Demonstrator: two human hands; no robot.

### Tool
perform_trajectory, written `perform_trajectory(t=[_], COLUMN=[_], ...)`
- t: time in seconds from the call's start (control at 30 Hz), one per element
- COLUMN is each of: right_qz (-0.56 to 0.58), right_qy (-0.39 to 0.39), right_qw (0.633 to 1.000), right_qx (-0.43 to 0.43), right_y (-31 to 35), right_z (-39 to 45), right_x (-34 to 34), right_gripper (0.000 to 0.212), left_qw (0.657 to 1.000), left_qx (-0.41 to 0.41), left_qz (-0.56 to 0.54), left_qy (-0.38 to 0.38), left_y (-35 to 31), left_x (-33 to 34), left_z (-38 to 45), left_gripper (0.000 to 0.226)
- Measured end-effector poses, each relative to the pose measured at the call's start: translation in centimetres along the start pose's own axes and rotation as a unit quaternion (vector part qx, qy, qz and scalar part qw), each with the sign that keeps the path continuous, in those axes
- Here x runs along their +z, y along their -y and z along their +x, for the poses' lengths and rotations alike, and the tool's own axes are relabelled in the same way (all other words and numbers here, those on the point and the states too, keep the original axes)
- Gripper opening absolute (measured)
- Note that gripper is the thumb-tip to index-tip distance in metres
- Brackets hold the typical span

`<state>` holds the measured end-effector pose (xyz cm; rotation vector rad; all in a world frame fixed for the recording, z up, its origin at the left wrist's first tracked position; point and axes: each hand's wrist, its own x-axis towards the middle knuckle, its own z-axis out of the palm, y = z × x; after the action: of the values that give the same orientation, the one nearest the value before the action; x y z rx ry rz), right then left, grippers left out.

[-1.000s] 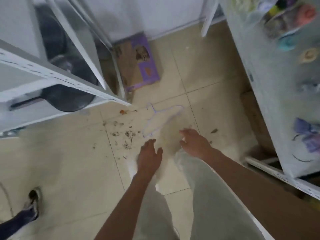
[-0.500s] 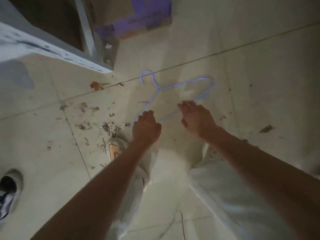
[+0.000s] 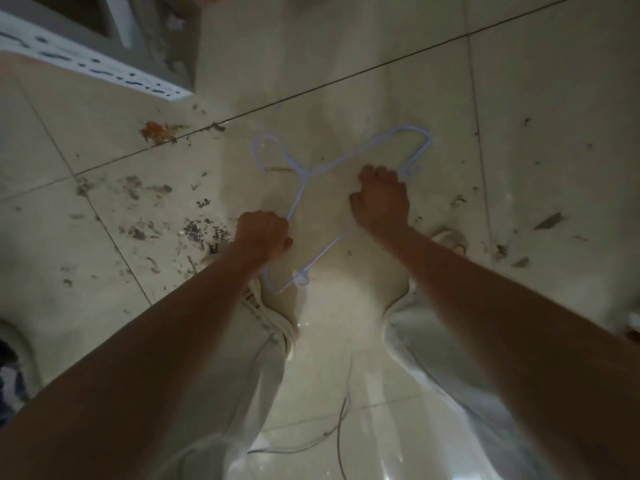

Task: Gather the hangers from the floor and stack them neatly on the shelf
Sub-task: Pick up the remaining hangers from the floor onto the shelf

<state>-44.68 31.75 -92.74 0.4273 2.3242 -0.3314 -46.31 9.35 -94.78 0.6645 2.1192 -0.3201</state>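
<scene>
A thin light-blue hanger lies on the pale floor tiles in the middle of the head view, hook pointing up-left. My left hand is closed around the hanger's left arm near its lower corner. My right hand is curled over the bottom bar close to the right corner, fingers down on the floor. Part of the bottom bar is hidden under my right wrist.
A white perforated shelf rail and its upright cross the top left. Dirt flecks and an orange scrap litter the tiles at left. My shoes and light trousers fill the lower middle. Another person's shoe shows at the left edge.
The view has dropped closer to the floor. Both hands went from hovering open above the hanger to closing on it, left on the arm, right on the bottom bar.
</scene>
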Motion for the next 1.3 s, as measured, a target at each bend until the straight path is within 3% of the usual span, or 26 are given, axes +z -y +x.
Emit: perform_trajectory(t=[0.07, 0.13, 0.2, 0.23, 0.3, 0.37, 0.47, 0.5, 0.53, 0.67, 0.73, 0.87, 1.03, 1.13, 1.3], right_qz=[0.115, 0.227, 0.346, 0.425, 0.598, 0.734, 0.898, 0.918, 0.925, 0.935, 0.945, 0.963, 0.957, 0.954, 0.926], right_qy=[0.001, 0.024, 0.097, 0.138, 0.192, 0.196, 0.116, 0.085, 0.061, -0.024, -0.069, -0.122, -0.12, -0.143, -0.197], right_qw=[0.988, 0.952, 0.893, 0.847, 0.714, 0.57, 0.289, 0.229, 0.207, 0.221, 0.202, 0.185, 0.247, 0.256, 0.318], right_qx=[0.1, 0.203, 0.27, 0.288, 0.31, 0.312, 0.311, 0.312, 0.312, 0.278, 0.249, 0.156, 0.087, 0.066, 0.057], right_y=[0.4, 0.2, -0.2, -0.3, 0.6, 1.6, 1.9, 1.8, 1.8, 2.4, 2.2, 1.3, 1.6, 0.7, -1.9], right_z=[-3.3, -6.2, -8.4, -9.5, -12.1, -14.8, -18.5, -19.7, -21.0, -27.2, -30.4, -38.1, -49.3, -56.0, -63.7], right_x=[0.5, 0.8, 0.5, -0.1, -2.3, -5.3, -10.3, -12.5, -15.1, -26.8, -33.2, -44.0, -50.8, -52.4, -52.6], right_gripper=[0.037, 0.037, 0.037, 0.035, 0.041, 0.056, 0.065, 0.065, 0.061, 0.035, 0.032, 0.034, 0.039, 0.04, 0.04], left_qw=[0.999, 0.997, 0.988, 0.981, 0.97, 0.958, 0.941, 0.94, 0.937, 0.913, 0.911, 0.894, 0.903, 0.893, 0.871], left_qx=[0.008, 0.028, 0.074, 0.101, 0.145, 0.164, 0.151, 0.15, 0.145, 0.102, 0.113, 0.144, 0.205, 0.251, 0.322], left_qz=[-0.018, -0.062, -0.131, -0.162, -0.194, -0.231, -0.297, -0.298, -0.307, -0.393, -0.396, -0.425, -0.369, -0.348, -0.355], left_qy=[0.027, 0.033, 0.038, 0.041, 0.031, 0.036, 0.064, 0.07, 0.076, 0.046, 0.01, 0.008, -0.083, -0.135, -0.107], left_y=[-0.7, -1.6, -2.6, -3.4, -4.6, -5.4, -5.8, -6.0, -6.2, -6.7, -6.3, -5.2, -2.9, -4.3, -11.8], left_x=[-1.4, -3.1, -5.2, -6.6, -9.8, -12.7, -16.4, -17.8, -19.4, -28.6, -34.2, -44.0, -51.3, -53.5, -55.7], left_z=[-1.5, -3.2, -5.2, -6.5, -9.5, -12.9, -18.1, -19.7, -21.1, -27.4, -31.0, -39.0, -47.1, -51.3, -56.8], left_gripper=[0.047, 0.048, 0.048, 0.048, 0.047, 0.051, 0.043, 0.04, 0.038, 0.045, 0.053, 0.064, 0.057, 0.052, 0.05])
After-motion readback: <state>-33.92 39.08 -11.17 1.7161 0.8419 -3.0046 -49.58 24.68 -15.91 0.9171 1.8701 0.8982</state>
